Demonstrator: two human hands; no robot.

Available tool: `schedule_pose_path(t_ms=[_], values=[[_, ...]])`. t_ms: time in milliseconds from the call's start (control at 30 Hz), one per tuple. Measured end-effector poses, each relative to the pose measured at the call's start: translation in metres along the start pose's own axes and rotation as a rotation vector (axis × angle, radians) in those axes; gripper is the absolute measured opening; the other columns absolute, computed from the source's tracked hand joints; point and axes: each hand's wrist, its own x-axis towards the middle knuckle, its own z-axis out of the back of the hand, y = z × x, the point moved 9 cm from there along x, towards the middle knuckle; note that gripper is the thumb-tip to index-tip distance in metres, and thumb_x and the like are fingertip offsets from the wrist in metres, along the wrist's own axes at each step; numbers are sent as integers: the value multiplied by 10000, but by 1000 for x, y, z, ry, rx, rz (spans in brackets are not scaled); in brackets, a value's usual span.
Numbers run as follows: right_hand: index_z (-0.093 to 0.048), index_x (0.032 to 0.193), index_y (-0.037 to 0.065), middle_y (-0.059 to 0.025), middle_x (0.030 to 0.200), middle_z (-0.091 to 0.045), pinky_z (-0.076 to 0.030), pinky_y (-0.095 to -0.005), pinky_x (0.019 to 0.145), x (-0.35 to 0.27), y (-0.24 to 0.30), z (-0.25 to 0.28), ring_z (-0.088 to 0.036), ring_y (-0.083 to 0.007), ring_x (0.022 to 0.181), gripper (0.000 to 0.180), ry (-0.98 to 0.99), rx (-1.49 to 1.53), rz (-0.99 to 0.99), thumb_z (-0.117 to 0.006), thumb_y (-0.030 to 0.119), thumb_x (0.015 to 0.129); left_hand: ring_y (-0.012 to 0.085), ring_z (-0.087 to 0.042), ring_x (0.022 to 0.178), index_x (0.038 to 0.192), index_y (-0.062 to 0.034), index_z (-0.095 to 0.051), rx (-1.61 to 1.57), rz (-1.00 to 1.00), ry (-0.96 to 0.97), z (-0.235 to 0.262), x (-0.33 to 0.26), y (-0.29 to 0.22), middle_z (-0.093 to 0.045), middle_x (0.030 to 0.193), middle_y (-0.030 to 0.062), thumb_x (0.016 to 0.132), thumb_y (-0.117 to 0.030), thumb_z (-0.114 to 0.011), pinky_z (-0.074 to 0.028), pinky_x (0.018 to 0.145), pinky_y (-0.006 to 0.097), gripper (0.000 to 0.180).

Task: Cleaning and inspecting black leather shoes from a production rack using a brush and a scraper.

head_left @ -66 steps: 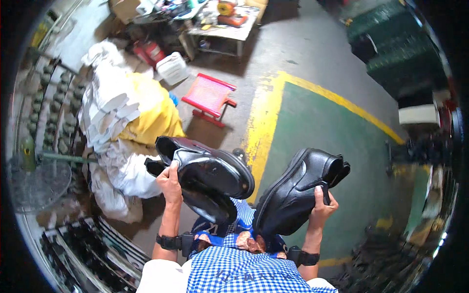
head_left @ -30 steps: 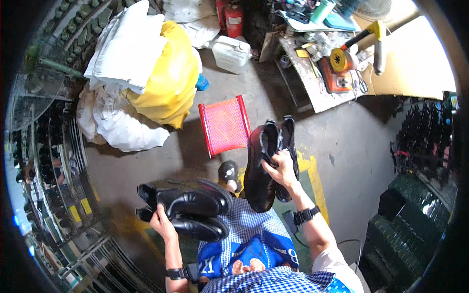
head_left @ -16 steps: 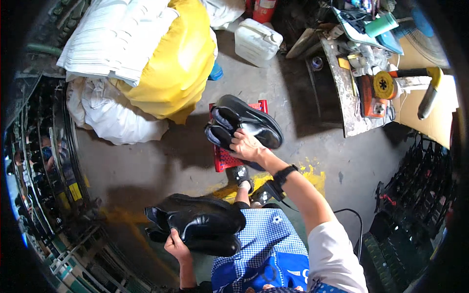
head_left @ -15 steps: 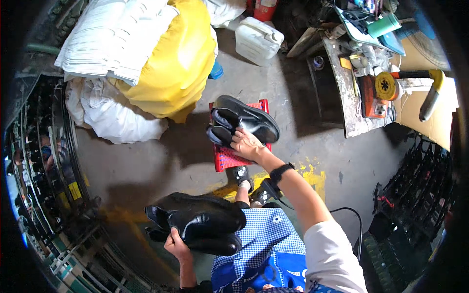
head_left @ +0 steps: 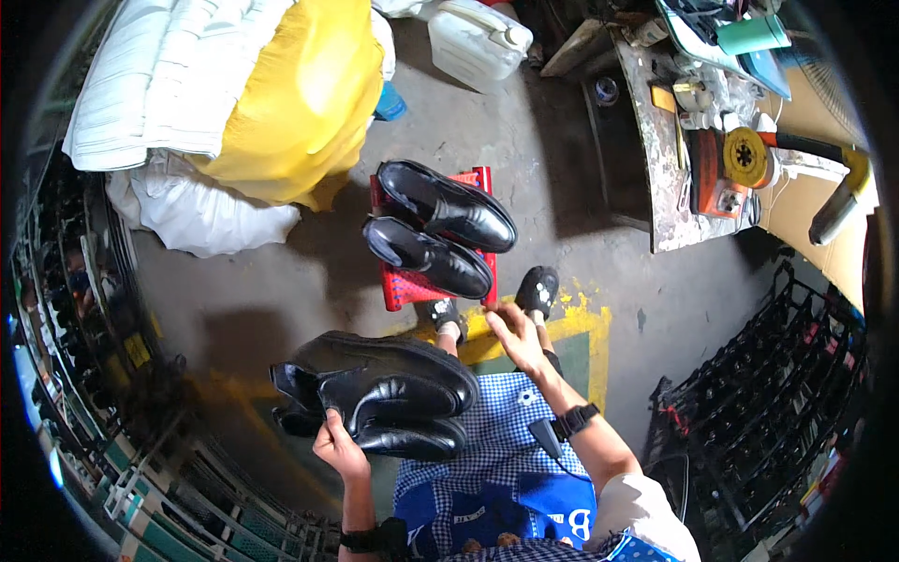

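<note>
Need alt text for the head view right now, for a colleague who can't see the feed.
Seen from above, a person's left hand grips a pair of glossy black leather shoes at knee height, while the empty right hand hangs open just short of a second black pair resting on a small red plastic stool. White and yellow sacks lie on the concrete floor.

Your left hand (head_left: pixel 339 448) holds two shiny black shoes (head_left: pixel 379 398), one on top of the other, lying sideways with the toes to your right. Two more black shoes (head_left: pixel 440 228) lie side by side on the red stool (head_left: pixel 405 287), toes pointing right.
</note>
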Motion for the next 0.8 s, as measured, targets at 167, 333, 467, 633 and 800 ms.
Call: schedule_pose_path(t_ms=[167, 333, 467, 633, 800], values=[[-498, 1103, 15, -75, 1043, -564, -388, -297, 876, -47, -11, 11, -513, -173, 979, 376, 277, 224, -150, -383, 321, 916, 15, -262, 517, 518, -2, -400, 39, -42, 16, -35, -45, -15, -348, 534, -87, 863, -125, -517, -187, 440, 225, 384], [-494, 1122, 3, -79, 1060, -553, -353, -263, 917, -63, -9, 40, -501, -153, 1012, 396, 285, 286, -176, -370, 321, 920, 18, -222, 506, 491, -31, -315, 26, -24, 38, -71, -87, -23, -294, 515, -90, 864, -129, -516, -154, 438, 238, 435], [-490, 1121, 11, -97, 1052, -551, -401, -288, 864, -42, -4, 77, -515, -185, 984, 363, 220, 284, -128, -398, 292, 911, 20, -213, 498, 487, -40, -294, 43, -29, 27, -90, -108, -27, -276, 502, -84, 864, -128, -517, -143, 438, 245, 447], [-401, 1232, 62, -117, 1117, -531, -414, -320, 851, 18, -29, 86, -511, -195, 1007, 499, 146, -29, -111, -554, 319, 832, 19, -206, 489, 485, -42, -292, 73, -54, 25, -96, -115, -21, -269, 496, -84, 864, -123, -515, -137, 432, 246, 447], [-204, 1330, 43, -229, 1272, -353, -361, -363, 923, 101, -62, 84, -422, -306, 1123, 910, -43, -122, -63, -695, 435, 672, 16, -205, 480, 480, -40, -290, 160, -80, 50, -98, -113, -12, -269, 489, -87, 862, -111, -509, -126, 422, 249, 446]])
